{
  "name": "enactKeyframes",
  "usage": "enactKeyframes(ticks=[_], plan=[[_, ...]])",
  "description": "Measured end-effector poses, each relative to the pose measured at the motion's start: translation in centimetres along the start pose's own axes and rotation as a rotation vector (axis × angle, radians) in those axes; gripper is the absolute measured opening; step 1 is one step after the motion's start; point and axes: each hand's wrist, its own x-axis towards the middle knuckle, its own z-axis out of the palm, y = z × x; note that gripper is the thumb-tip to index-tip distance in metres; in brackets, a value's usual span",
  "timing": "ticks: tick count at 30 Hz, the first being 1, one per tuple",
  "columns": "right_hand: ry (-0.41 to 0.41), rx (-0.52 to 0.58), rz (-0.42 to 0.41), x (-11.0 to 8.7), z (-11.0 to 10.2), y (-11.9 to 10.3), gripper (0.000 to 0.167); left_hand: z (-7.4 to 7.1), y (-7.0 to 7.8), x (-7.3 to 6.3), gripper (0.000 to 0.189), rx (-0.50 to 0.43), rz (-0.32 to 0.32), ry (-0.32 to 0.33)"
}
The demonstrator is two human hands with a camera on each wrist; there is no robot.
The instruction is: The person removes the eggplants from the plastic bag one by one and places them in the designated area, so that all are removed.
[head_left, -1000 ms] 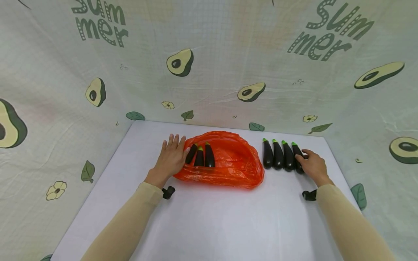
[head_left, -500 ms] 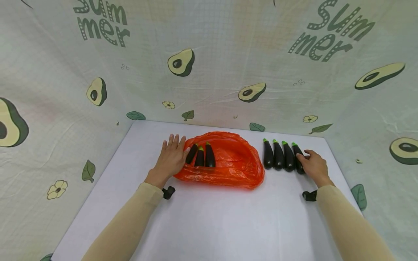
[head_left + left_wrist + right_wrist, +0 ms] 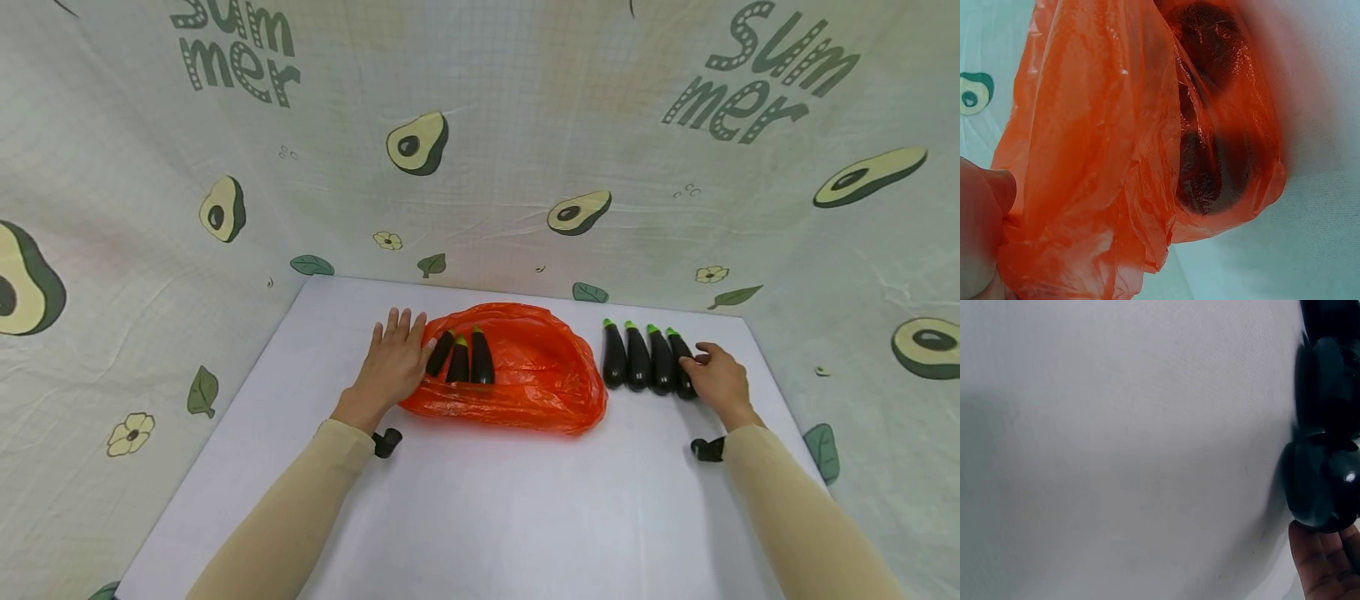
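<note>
Several dark eggplants (image 3: 637, 364) with green tops lie side by side in a row on the right of the table. At the rightmost eggplant (image 3: 679, 353) is my right hand (image 3: 722, 382), its fingers touching that eggplant's outer side. Fingertips (image 3: 1319, 550) press against the glossy eggplant (image 3: 1322, 487) in the right wrist view. A red plastic bag (image 3: 540, 400) lies open in the middle, with three eggplants (image 3: 482, 358) showing inside. My left hand (image 3: 392, 362) lies with spread fingers at the bag's left edge. In the left wrist view the thumb (image 3: 1000, 190) touches the bag.
The white table (image 3: 480, 517) extends in front of the bag and on both sides. A cloth curtain (image 3: 495, 175) printed with avocados and leaves stands behind and at the sides. Black wrist cameras (image 3: 386, 442) sit at both cuffs.
My right hand shifts very slightly at the rightmost eggplant. My left hand and the bag stay where they were.
</note>
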Motion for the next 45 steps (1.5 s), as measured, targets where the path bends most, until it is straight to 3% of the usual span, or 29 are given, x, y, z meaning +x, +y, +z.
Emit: enactKeyframes(ticks=[11,20,26,30,41,45], plan=[[0.012,-0.006,0.007,-0.2,0.2,-0.3,0.066,-0.1,0.0,-0.1,0.067,0.009,-0.001,0.005],[0.102,-0.008,-0.02,-0.6,0.2,-1.9,0.065,-0.2,0.0,-0.1,0.067,0.002,-0.001,0.006],[0.246,0.066,-0.129,-2.1,0.8,-6.3,0.055,-0.1,0.0,0.0,0.067,0.007,-0.001,0.003],[0.28,0.102,-0.213,-3.4,1.7,-9.9,0.051,-0.1,0.0,0.1,0.067,0.029,0.0,0.012],[0.189,0.157,-0.485,-7.5,5.6,-20.0,0.047,-0.3,-0.1,0.2,0.071,0.087,0.013,-0.022],[0.114,0.191,-0.525,-8.5,7.4,-22.7,0.048,-0.3,-0.1,0.3,0.072,0.087,0.016,-0.032]])
